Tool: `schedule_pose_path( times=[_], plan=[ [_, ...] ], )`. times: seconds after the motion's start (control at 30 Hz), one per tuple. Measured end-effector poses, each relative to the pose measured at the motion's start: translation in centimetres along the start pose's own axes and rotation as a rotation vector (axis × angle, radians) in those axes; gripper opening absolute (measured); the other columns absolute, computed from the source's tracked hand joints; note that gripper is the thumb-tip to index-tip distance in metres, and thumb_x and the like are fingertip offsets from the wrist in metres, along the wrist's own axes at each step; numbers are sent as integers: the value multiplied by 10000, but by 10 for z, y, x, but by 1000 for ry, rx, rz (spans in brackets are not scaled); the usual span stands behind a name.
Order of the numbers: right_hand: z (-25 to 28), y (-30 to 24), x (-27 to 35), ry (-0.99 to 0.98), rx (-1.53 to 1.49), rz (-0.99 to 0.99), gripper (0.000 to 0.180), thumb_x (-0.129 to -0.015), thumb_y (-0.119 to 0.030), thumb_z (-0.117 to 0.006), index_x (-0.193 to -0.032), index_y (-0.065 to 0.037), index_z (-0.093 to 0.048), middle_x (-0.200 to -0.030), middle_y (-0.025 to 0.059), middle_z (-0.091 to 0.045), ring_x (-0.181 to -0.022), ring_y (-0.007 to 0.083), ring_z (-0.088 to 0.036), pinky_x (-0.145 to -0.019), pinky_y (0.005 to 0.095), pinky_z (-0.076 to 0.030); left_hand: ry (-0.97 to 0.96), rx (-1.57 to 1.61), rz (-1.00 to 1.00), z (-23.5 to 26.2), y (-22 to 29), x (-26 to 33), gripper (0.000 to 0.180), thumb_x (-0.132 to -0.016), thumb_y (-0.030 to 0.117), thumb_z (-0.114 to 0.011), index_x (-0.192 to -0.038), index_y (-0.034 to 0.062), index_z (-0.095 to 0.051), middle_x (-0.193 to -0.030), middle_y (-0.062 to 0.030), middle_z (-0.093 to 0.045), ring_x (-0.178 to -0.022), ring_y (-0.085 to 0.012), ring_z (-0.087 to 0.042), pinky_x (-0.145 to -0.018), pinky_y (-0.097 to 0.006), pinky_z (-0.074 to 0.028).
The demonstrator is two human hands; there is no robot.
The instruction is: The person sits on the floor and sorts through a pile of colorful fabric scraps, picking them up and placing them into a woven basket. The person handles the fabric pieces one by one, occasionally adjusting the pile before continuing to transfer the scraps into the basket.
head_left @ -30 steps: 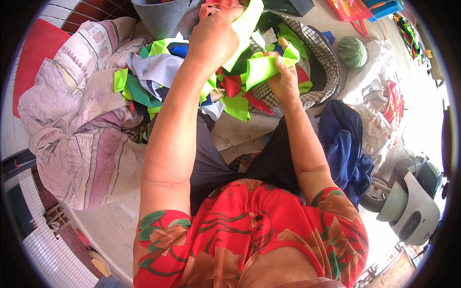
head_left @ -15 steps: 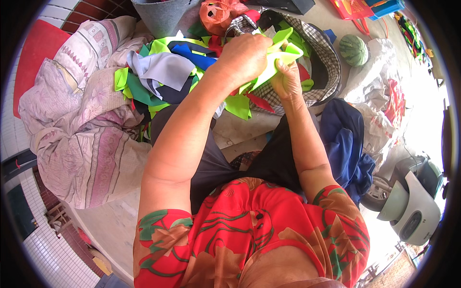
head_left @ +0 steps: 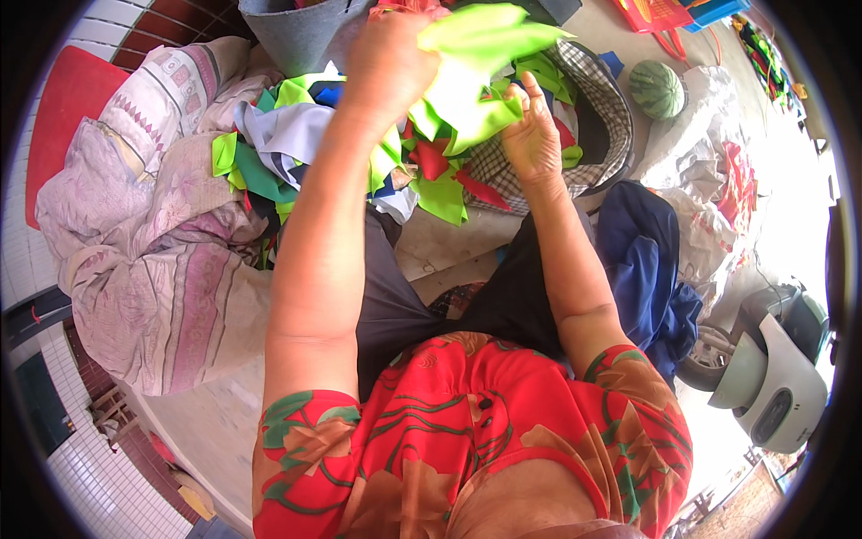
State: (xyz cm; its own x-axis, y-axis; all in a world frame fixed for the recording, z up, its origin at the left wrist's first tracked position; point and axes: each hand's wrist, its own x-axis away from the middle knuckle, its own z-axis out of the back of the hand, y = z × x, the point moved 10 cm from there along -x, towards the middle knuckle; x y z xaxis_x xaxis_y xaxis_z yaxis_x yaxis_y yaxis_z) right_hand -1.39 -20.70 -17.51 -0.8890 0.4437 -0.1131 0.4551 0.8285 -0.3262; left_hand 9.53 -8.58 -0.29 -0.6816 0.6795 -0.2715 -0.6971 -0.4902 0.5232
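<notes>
My left hand is closed on a bright yellow-green piece of cloth, raised above the scraps at the far middle. The cloth spreads out to the right of the fist. Beside its lower right edge is my right hand, fingers raised and partly apart; I cannot tell whether the cloth touches them. Below both hands lies a heap of fabric scraps: a pale grey piece, a dark green one and a red one. A checked cloth bag with more scraps inside stands just past my right hand.
A grey bucket is at the back. On the left lies a bulky patterned blanket. At the right are a watermelon, white plastic sacking, dark blue cloth and a grey-white machine.
My left hand has moved up and left, lifting the yellow-green cloth, which now spreads wider. My right hand's fingers have loosened from it, staying in nearly the same place.
</notes>
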Motion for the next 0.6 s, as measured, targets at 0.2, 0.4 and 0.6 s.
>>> schedule_pose_path(
  times=[0.2, 0.4, 0.6],
  plan=[
    [9, -9, -3, 75, -11, 33, 653, -711, 82, -587, -1316, -28, -369, -1135, 122, -532, -1070, 228, -502, -1009, 368, -367, 85, 19, 139, 49, -32, 3, 238, -756, 148, -622, -945, 4, -630, -779, -160, -660, -705, -229, -657, -665, -332, -486],
    [15, -6, -2, 88, -154, 18, 559, -712, 121, -551, -1236, -52, -457, -1118, 110, -531, -1055, 235, -507, -996, 375, -381, -20, -73, 217, 32, -29, 5, 217, -754, 157, -623, -936, 39, -632, -776, -179, -643, -753, -328, -639, -664, -395, -480],
    [-4, -3, -1, -49, -276, -65, 495, -719, 147, -531, -1154, -89, -519, -1115, 82, -494, -1062, 240, -510, -972, 415, -421, -78, -226, 40, -1, -2, 9, 184, -722, 120, -605, -892, 50, -612, -773, -197, -622, -768, -384, -600, -692, -469, -460]
  ],
)
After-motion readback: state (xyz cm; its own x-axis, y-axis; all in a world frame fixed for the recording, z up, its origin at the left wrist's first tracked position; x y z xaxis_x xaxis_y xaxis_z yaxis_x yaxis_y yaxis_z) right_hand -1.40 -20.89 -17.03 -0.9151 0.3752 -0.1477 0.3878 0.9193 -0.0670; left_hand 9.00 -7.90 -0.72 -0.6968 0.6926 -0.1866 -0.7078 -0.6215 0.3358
